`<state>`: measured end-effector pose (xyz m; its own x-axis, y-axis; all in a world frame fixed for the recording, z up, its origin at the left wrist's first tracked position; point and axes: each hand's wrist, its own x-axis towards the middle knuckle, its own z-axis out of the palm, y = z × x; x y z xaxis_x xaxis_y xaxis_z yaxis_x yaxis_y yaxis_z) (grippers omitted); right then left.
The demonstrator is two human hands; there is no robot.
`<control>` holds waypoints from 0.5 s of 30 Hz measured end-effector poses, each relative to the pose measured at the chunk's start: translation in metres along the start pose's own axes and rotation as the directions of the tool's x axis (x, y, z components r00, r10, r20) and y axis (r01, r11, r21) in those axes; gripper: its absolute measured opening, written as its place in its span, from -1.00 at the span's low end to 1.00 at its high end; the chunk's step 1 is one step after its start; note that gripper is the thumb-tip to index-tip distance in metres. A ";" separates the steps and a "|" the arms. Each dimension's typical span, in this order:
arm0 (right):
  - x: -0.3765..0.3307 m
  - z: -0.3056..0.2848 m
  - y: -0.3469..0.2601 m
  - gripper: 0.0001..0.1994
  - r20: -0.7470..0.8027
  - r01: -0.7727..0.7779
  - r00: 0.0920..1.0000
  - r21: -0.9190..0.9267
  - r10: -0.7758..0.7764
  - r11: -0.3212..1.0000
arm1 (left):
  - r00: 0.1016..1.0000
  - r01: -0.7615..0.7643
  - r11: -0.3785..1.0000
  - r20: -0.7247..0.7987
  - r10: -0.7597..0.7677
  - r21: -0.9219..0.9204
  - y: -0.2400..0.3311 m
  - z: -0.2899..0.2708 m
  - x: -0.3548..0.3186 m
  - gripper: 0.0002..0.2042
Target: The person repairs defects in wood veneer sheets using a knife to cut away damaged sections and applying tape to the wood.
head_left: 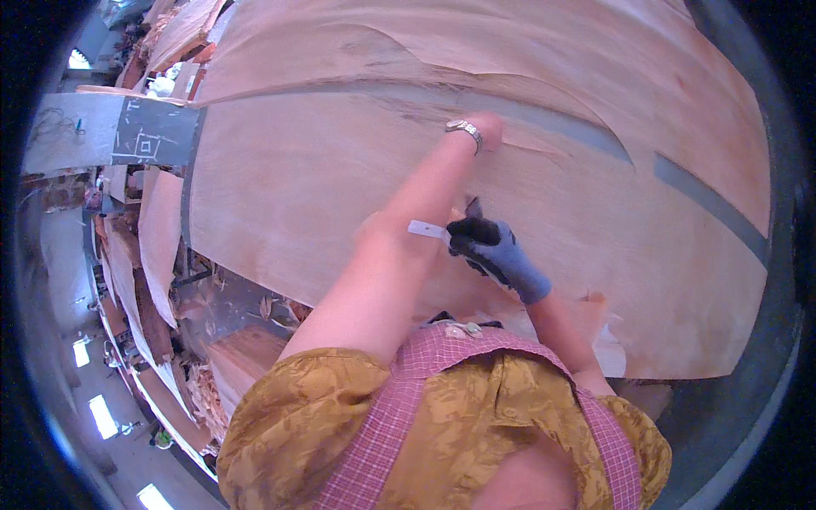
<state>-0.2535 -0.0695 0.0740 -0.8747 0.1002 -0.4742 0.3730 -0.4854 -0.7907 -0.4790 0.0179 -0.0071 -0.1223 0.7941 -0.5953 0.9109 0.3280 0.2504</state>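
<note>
Left hand [486,129] far outstretched, palm down; gloved right hand [493,249] closed (fingers curled).

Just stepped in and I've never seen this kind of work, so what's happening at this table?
A person leans over a large thin wood veneer sheet spread on a grey table. The bare left hand, a metal watch on its wrist, is stretched out and presses flat on the sheet. The right hand, in a blue-and-black glove, grips a small white-handled blade close to the left forearm. Veneer scraps lie heaped on the floor.
</note>
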 end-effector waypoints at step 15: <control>-0.096 -0.118 -0.032 -0.71 -0.400 -0.236 0.898 -0.085 0.184 0.968 | 0.690 -0.135 0.978 -0.723 -0.020 -0.156 0.014 0.063 -0.032 -0.66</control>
<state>-0.1446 0.0384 0.0991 -0.5930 0.3477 -0.7262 0.5940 -0.4199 -0.6861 -0.4379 -0.0352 -0.0322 -0.3878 0.9117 0.1360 0.8462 0.2936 0.4447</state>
